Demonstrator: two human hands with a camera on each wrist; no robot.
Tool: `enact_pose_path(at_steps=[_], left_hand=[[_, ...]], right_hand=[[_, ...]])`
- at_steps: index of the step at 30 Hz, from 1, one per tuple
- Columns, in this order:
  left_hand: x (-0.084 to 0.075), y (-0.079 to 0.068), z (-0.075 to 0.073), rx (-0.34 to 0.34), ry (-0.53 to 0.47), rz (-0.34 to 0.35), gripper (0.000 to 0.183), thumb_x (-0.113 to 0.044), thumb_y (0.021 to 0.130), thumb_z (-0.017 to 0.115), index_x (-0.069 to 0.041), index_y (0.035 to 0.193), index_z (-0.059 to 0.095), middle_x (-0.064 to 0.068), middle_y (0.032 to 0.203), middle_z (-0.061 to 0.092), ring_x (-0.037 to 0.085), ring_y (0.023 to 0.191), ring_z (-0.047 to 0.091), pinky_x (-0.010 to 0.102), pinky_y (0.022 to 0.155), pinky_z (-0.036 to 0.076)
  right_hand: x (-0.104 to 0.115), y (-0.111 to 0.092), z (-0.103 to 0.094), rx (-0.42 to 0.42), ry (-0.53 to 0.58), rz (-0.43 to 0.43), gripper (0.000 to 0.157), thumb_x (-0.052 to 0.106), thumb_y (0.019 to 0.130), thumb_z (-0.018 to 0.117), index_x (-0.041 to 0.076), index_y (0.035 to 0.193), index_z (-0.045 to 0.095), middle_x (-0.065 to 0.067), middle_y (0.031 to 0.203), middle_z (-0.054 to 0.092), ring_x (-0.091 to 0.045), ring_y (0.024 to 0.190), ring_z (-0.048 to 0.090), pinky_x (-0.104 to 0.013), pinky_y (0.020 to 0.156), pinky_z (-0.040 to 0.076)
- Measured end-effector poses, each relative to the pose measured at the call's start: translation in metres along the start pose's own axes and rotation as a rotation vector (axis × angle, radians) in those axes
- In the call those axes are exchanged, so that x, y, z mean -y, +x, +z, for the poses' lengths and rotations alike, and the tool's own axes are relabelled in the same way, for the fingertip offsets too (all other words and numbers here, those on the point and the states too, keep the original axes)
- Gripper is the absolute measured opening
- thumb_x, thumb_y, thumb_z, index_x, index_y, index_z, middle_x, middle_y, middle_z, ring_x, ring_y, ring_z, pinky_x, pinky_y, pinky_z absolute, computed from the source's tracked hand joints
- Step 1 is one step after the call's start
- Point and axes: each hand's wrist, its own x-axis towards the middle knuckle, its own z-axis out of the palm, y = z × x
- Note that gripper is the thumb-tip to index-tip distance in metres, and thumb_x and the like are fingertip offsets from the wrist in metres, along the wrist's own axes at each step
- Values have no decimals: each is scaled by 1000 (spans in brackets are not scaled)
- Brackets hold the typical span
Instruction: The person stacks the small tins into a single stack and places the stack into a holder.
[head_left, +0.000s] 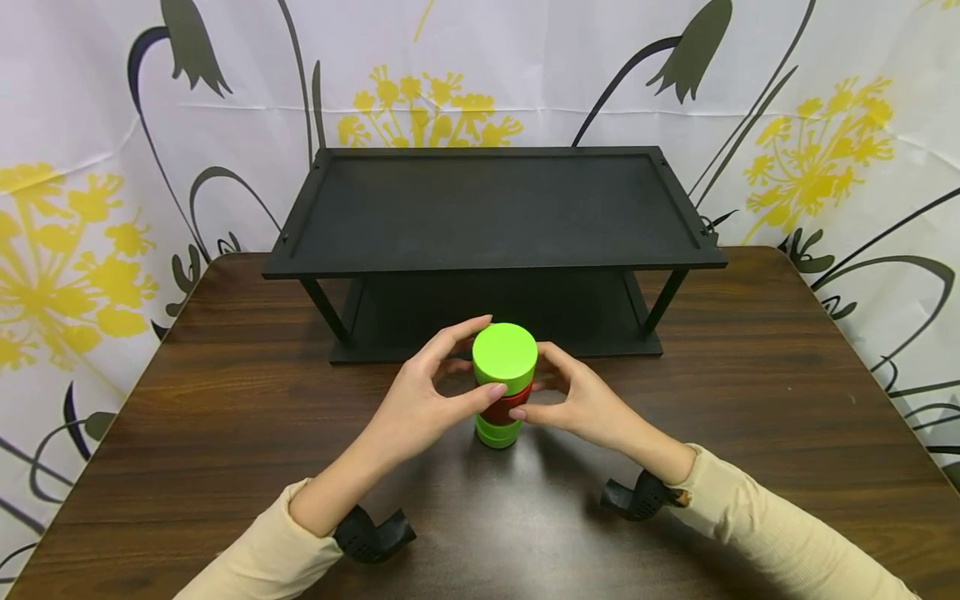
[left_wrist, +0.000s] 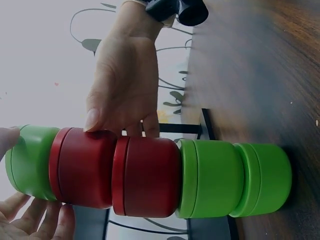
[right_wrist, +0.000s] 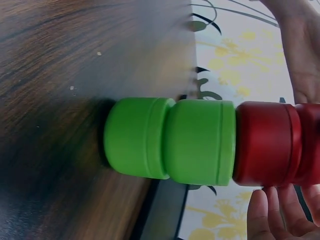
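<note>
A straight column of round lidded jars stands upright on the wooden table. In the left wrist view two green jars [left_wrist: 215, 178] form its bottom, two red jars [left_wrist: 146, 176] sit above them, and one green jar [left_wrist: 31, 162] tops it. My left hand [head_left: 420, 400] grips the top green jar [head_left: 505, 354], thumb in front and fingers behind. Lower down, my right hand [head_left: 588, 400] holds the upper red jar [left_wrist: 82, 167] between thumb and fingers. In the right wrist view the lower green jars [right_wrist: 200, 142] touch no hand; the column's top is out of frame.
Behind the column stands a black two-tier shelf [head_left: 495, 208], its lower board [head_left: 487, 308] close to the hands. The brown table [head_left: 262, 467] extends to both sides. A floral cloth [head_left: 465, 50] hangs at the back. Each wrist wears a black camera mount [head_left: 371, 533].
</note>
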Motion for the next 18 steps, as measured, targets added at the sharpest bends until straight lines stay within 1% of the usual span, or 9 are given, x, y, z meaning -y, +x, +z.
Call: enact_pose_path(at_steps=[6, 10, 13, 16, 18], left_hand=[[2, 0, -1, 7, 26, 28, 68, -13, 82, 75, -22, 141, 43, -3, 138, 50, 15, 122, 50, 31, 99, 50], [4, -1, -3, 8, 33, 65, 69, -10, 81, 76, -18, 141, 43, 1, 138, 49, 18, 123, 50, 29, 98, 51], [8, -2, -5, 18, 35, 77, 70, -9, 81, 75, -15, 142, 42, 4, 138, 49, 20, 124, 49, 29, 97, 52], [12, -4, -6, 38, 38, 72, 71, -9, 81, 76, -14, 142, 41, 5, 138, 49, 21, 124, 49, 33, 97, 52], [17, -4, -6, 54, 43, 66, 70, -10, 81, 75, -14, 142, 41, 5, 138, 49, 21, 124, 49, 38, 98, 51]], right_hand=[[-6, 0, 1, 14, 10, -2, 64, 6, 80, 75, 5, 135, 43, -14, 130, 54, -31, 113, 59, -52, 99, 49], [-9, 1, 0, 20, 8, 8, 65, 7, 80, 76, 5, 136, 43, -14, 132, 53, -32, 115, 58, -51, 100, 49], [-11, 1, 0, 28, 1, 21, 66, 7, 80, 76, 5, 136, 43, -14, 132, 53, -31, 117, 57, -48, 101, 49], [-15, 1, 0, 36, -24, 27, 66, 9, 79, 76, 4, 136, 43, -14, 132, 53, -31, 119, 55, -45, 101, 50], [-17, 1, 0, 44, -45, 27, 66, 9, 79, 77, 3, 136, 42, -15, 131, 53, -31, 120, 53, -45, 101, 49]])
